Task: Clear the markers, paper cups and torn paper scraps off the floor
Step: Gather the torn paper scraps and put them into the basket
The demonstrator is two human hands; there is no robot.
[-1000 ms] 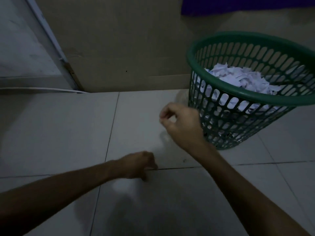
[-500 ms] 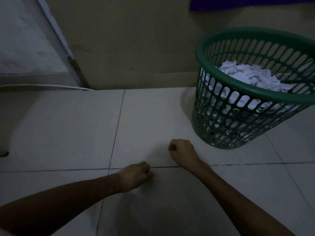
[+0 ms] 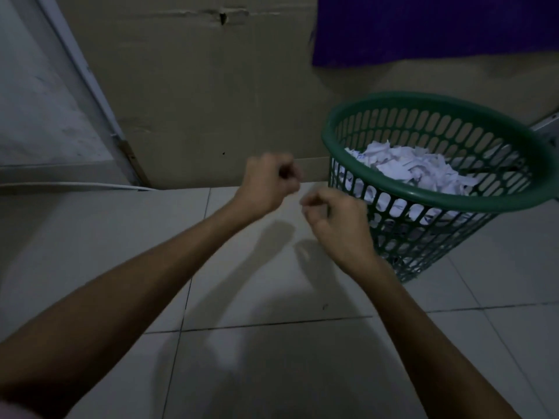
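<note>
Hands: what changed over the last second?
Both hands rose off the floor toward the basket. The left hand went from resting on the tile seam to mid-air, fingers curled; the right hand dipped to the floor, then lifted beside the basket. Whether either holds a scrap is too dark to tell. Basket and its paper scraps unchanged.

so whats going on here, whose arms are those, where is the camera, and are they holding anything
There is no machine here. A person wears a camera on the head, looking forward and down, so the two bare arms are their own. Both are raised above the tiled floor, close together. The left hand and right hand each have curled fingers, perhaps pinching small bits, but the picture is too dark to show anything in them. To the right stands a green basket with torn paper scraps heaped inside. Behind are a cardboard sheet and a purple cloth. A small speck lies on the floor.
</note>
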